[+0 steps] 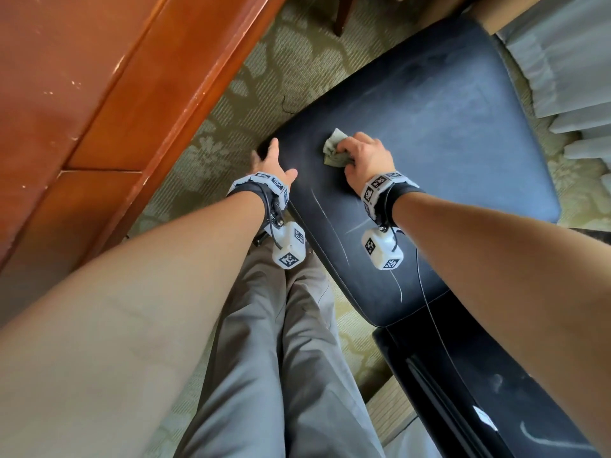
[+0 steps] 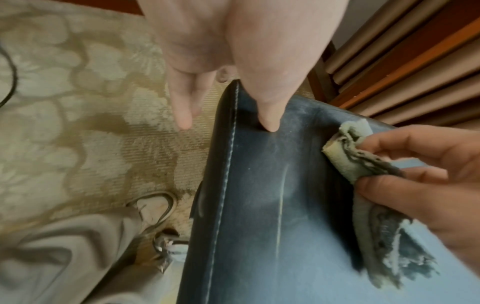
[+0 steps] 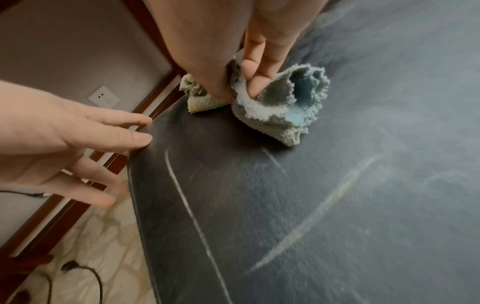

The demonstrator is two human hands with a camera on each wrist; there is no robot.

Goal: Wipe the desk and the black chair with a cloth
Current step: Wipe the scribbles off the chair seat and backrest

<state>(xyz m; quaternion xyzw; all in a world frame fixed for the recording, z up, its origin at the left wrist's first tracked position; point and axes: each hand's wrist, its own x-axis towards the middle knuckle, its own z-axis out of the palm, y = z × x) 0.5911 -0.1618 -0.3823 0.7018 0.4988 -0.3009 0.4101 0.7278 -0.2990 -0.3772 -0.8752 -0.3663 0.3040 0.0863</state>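
Black chair (image 1: 429, 127) seat has pale streaks on it. Right hand (image 1: 365, 158) bunches a cloth (image 1: 332, 148) (grey-green and crumpled) and presses it on the seat. Left hand (image 1: 269, 161) lies relaxed at the seat's edge, thumb on top. Wooden counter (image 1: 82, 77) stands beside.

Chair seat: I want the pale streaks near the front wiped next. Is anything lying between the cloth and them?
Nothing visible: bare seat separates the cloth in the right hand from the streaks. The left hand is at the edge.
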